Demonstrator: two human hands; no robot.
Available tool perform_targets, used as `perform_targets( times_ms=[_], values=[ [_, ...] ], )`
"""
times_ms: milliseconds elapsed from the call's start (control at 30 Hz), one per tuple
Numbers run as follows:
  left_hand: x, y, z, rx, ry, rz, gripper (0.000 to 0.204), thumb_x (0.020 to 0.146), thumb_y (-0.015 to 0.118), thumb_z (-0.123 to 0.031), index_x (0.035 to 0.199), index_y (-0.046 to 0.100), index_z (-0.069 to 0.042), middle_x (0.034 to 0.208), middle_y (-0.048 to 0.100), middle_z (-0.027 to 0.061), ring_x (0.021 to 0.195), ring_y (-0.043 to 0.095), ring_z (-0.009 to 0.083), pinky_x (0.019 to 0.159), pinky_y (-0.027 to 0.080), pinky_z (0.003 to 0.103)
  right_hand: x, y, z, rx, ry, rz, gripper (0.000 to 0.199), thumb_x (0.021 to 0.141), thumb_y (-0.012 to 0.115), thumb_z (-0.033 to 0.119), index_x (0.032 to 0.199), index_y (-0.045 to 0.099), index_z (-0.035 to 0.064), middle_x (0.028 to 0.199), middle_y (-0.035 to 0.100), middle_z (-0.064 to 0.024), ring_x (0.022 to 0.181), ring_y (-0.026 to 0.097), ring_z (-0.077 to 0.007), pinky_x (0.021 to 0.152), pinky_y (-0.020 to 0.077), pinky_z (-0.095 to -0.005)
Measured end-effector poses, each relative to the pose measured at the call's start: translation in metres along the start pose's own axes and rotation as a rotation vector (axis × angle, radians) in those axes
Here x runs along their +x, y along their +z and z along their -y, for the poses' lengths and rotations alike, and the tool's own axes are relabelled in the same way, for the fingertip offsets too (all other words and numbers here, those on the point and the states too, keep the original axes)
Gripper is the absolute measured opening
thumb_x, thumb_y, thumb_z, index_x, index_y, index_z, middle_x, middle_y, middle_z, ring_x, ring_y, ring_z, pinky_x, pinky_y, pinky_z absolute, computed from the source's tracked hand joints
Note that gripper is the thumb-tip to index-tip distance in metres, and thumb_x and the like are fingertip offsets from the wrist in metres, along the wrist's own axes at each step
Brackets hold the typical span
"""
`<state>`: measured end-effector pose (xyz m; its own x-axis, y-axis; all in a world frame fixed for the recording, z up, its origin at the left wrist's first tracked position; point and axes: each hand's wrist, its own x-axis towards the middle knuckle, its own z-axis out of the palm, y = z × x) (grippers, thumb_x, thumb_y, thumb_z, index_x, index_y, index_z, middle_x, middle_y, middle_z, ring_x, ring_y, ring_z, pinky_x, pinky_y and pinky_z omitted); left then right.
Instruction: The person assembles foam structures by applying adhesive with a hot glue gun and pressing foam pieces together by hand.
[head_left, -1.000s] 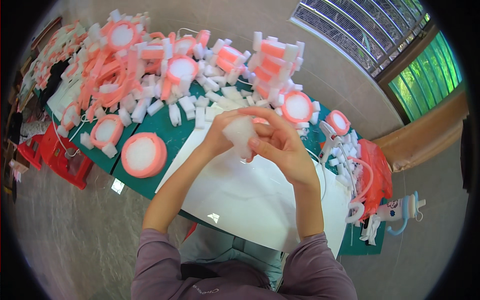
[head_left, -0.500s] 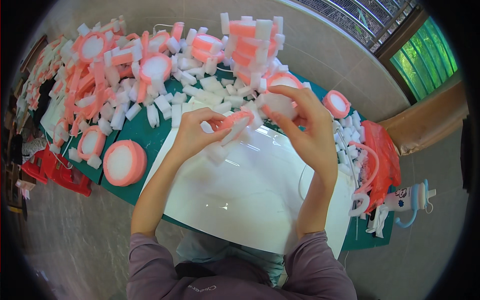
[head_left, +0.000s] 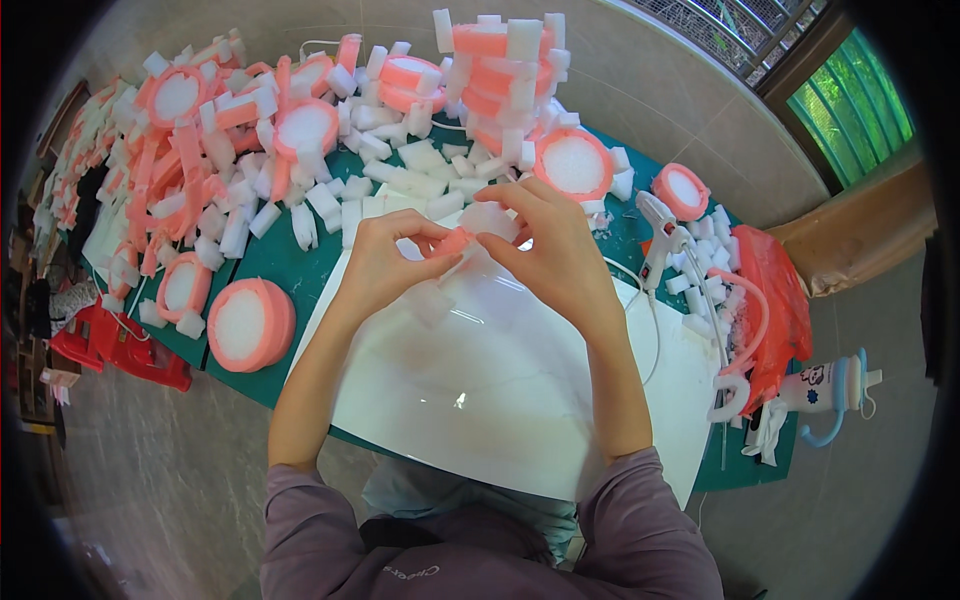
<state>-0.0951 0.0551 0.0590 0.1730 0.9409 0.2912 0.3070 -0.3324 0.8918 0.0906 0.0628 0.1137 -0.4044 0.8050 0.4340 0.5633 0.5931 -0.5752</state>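
Note:
Both hands meet over a glossy white sheet (head_left: 460,390), their fingertips nearly touching. My left hand (head_left: 392,258) pinches a pink foam strip (head_left: 455,241) between thumb and fingers; a white foam part hangs below it, partly blurred. Closed on the edge of a round white foam piece (head_left: 488,218), my right hand (head_left: 545,245) brings it against the pink strip. Whether the two pieces are joined cannot be made out, since the fingers cover the contact.
A pink-rimmed white foam disc (head_left: 240,325) lies left on the green table (head_left: 262,390). Behind are loose white blocks (head_left: 425,160) and a foam stack (head_left: 500,85). To the right are a glue gun (head_left: 662,240), its cord, a red bag (head_left: 770,300) and a cup (head_left: 815,388).
My right hand has moved left and inward with the white foam piece, up to the left hand's pink strip. The glue gun and a foam disc behind it have come into sight.

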Motion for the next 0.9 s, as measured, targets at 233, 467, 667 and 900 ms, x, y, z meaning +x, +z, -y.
perform_targets(
  times_ms=[233, 467, 667, 900],
  values=[
    [0.0, -0.001, -0.003, -0.001, -0.024, -0.019, 0.02, 0.066, 0.074, -0.013, 0.08, 0.068, 0.0, 0.073, 0.062, 0.0066, 0.065, 0.056, 0.0112, 0.063, 0.043, 0.025, 0.0, 0.004, 0.002, -0.028, 0.024, 0.035, 0.027, 0.071, 0.069, 0.01, 0.096, 0.061, 0.0013, 0.082, 0.056, -0.0083, 0.063, 0.054, -0.0165, 0.058, 0.0446, -0.0258],
    [0.001, 0.0, -0.003, 0.025, -0.018, -0.037, 0.021, 0.066, 0.073, -0.015, 0.078, 0.067, 0.002, 0.071, 0.063, 0.007, 0.063, 0.057, 0.011, 0.061, 0.044, 0.023, -0.001, 0.009, 0.002, -0.091, 0.034, 0.007, 0.026, 0.072, 0.07, 0.014, 0.094, 0.064, 0.0, 0.073, 0.054, -0.0082, 0.061, 0.051, -0.0168, 0.056, 0.0417, -0.0279],
    [0.001, -0.001, -0.006, 0.003, -0.083, -0.031, 0.022, 0.068, 0.072, -0.017, 0.075, 0.066, 0.003, 0.067, 0.063, 0.0063, 0.061, 0.057, 0.0101, 0.059, 0.044, 0.023, -0.001, 0.012, 0.0, -0.088, 0.024, 0.001, 0.027, 0.072, 0.07, 0.015, 0.095, 0.066, -0.0001, 0.071, 0.053, -0.0087, 0.061, 0.051, -0.0173, 0.055, 0.0408, -0.0287],
    [0.001, 0.001, -0.003, 0.018, -0.052, -0.054, 0.022, 0.068, 0.073, -0.017, 0.075, 0.066, 0.003, 0.067, 0.063, 0.0065, 0.06, 0.057, 0.0099, 0.057, 0.044, 0.023, -0.002, 0.012, 0.002, -0.113, 0.022, 0.012, 0.028, 0.072, 0.071, 0.014, 0.095, 0.065, -0.001, 0.071, 0.053, -0.0091, 0.061, 0.051, -0.0174, 0.055, 0.041, -0.0291]
  ],
)
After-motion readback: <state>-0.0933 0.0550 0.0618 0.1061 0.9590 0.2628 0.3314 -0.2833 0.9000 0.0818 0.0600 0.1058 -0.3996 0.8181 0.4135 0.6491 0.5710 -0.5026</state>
